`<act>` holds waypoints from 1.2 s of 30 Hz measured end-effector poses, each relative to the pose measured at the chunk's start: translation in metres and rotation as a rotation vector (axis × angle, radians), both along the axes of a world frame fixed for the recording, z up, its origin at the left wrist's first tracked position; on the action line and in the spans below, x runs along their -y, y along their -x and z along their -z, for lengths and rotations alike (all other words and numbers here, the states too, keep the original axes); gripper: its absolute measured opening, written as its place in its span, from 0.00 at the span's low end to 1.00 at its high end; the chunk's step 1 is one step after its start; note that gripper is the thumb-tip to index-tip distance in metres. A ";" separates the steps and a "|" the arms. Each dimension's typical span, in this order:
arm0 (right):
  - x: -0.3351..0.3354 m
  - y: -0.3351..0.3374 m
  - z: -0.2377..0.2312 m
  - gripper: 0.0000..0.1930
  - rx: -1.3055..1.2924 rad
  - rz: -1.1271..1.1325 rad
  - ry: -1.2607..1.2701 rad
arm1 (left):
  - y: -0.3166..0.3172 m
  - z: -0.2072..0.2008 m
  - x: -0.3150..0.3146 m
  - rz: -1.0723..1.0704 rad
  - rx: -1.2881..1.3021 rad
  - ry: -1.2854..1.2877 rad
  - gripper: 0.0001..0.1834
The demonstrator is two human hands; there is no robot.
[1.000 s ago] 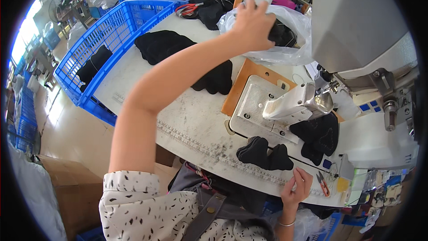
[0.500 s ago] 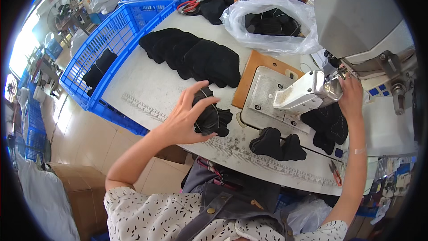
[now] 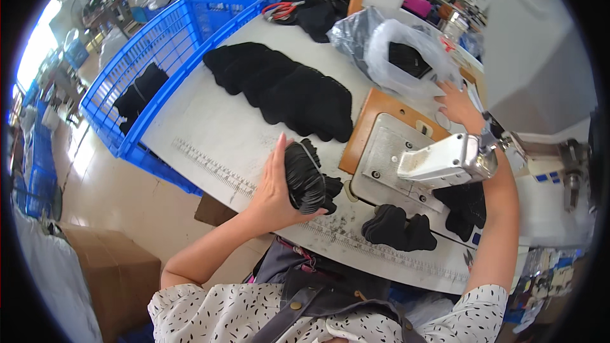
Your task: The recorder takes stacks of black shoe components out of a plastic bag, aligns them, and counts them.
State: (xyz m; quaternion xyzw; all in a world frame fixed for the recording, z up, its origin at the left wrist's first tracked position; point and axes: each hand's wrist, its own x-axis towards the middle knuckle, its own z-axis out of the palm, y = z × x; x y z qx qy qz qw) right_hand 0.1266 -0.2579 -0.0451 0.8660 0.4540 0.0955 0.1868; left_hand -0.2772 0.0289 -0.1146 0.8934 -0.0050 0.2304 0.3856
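- Right hand [image 3: 456, 107] has moved past the white machine arm [image 3: 438, 162] to beside the plastic bag [image 3: 380, 57], fingers spread; can't tell if it's touching.
- Left hand [image 3: 272, 194] is wrapped round a string-tied black bundle [image 3: 304, 174].
- Little black stack [image 3: 389, 228] sits to the right of that hand.
- Overlapping black pieces [image 3: 286, 92] lie just beyond it.
- Blue crate [image 3: 131, 140] is farther off, up and left.

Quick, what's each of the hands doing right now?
Left hand: holding the bundle.
Right hand: open, by the bag; can't tell if touching.
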 end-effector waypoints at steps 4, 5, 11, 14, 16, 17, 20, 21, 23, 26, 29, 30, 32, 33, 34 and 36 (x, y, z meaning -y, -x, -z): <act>-0.014 -0.011 0.000 0.18 0.024 0.122 0.117 | -0.001 -0.002 -0.001 -0.027 -0.017 -0.016 0.76; -0.014 -0.013 -0.004 0.18 0.018 0.116 0.138 | -0.001 -0.003 -0.002 -0.024 -0.031 0.008 0.76; 0.038 0.033 -0.039 0.18 0.171 -0.301 -0.366 | 0.007 -0.002 -0.004 0.016 0.122 -0.102 0.76; 0.091 0.103 -0.055 0.20 0.133 -0.086 -0.369 | 0.012 -0.002 -0.002 0.111 0.087 -0.089 0.75; 0.117 0.158 -0.064 0.20 0.269 -0.018 -0.342 | 0.016 -0.001 -0.001 0.164 -0.083 0.033 0.76; 0.121 0.180 -0.064 0.20 0.265 0.011 -0.403 | 0.014 0.000 -0.001 0.177 -0.065 0.060 0.76; 0.112 0.259 -0.055 0.14 0.227 -0.014 -0.740 | 0.013 0.001 0.001 0.176 -0.045 0.154 0.78; 0.100 0.286 -0.051 0.14 0.148 -0.061 -0.891 | 0.014 0.001 0.002 0.154 -0.048 0.142 0.78; 0.066 0.336 -0.041 0.17 0.021 -0.237 -0.930 | 0.016 -0.002 0.004 0.106 -0.080 0.112 0.79; -0.006 0.376 -0.010 0.31 -0.618 -0.229 -0.906 | 0.024 -0.008 0.009 0.009 -0.181 -0.108 0.79; -0.077 0.395 0.026 0.38 -0.759 -0.235 -0.997 | 0.028 -0.012 0.008 0.029 -0.247 -0.059 0.79; -0.092 0.394 0.033 0.39 -0.696 -0.189 -1.003 | 0.028 -0.013 0.007 0.027 -0.262 -0.083 0.79; -0.112 0.391 0.045 0.41 -0.593 -0.075 -0.963 | 0.027 -0.013 0.003 0.027 -0.279 -0.135 0.79; -0.118 0.389 0.048 0.42 -0.634 -0.085 -0.995 | 0.025 -0.013 0.000 0.057 -0.271 -0.141 0.79; -0.122 0.388 0.050 0.43 -0.680 -0.092 -1.014 | 0.023 -0.012 -0.003 0.084 -0.261 -0.143 0.79; -0.125 0.384 0.054 0.47 -0.752 -0.124 -1.043 | 0.021 -0.009 -0.006 0.149 -0.236 -0.092 0.79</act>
